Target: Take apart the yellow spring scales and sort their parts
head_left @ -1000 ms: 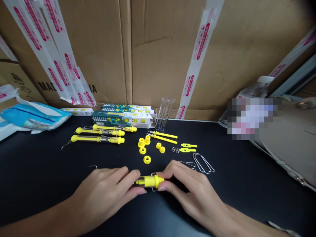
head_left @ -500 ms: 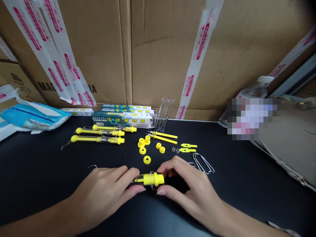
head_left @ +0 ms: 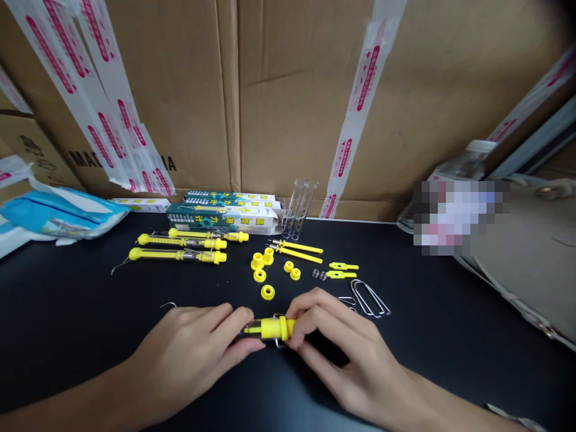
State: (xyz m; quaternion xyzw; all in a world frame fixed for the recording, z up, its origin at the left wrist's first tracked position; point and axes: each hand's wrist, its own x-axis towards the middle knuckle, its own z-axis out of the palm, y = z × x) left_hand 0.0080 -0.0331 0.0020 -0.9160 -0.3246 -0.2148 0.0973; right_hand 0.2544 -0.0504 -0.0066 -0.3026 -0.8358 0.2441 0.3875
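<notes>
Low over the black table (head_left: pixel 450 336), both my hands hold one small yellow-capped clear tube assembly (head_left: pixel 269 327). My left hand (head_left: pixel 198 354) grips its clear left end between thumb and fingers. My right hand (head_left: pixel 342 354) pinches the yellow cap end, fingers curled round it. A thin wire piece shows under the cap. Just beyond lie a loose yellow ring (head_left: pixel 267 292), several more yellow caps (head_left: pixel 263 261) and bent wire hooks (head_left: pixel 369 298).
Three finished yellow spring scales (head_left: pixel 180 247) lie at the left middle, with printed boxes (head_left: pixel 225 216) and clear tubes (head_left: pixel 300 207) behind. Yellow rods (head_left: pixel 299 250), small clips (head_left: pixel 342 270) and springs lie nearby. Taped cardboard cartons (head_left: pixel 288 90) wall the back; a blue packet (head_left: pixel 58 213) sits left.
My right hand's fingers have closed tighter over the yellow cap end and shifted slightly left. The left hand and the parts on the table stay put.
</notes>
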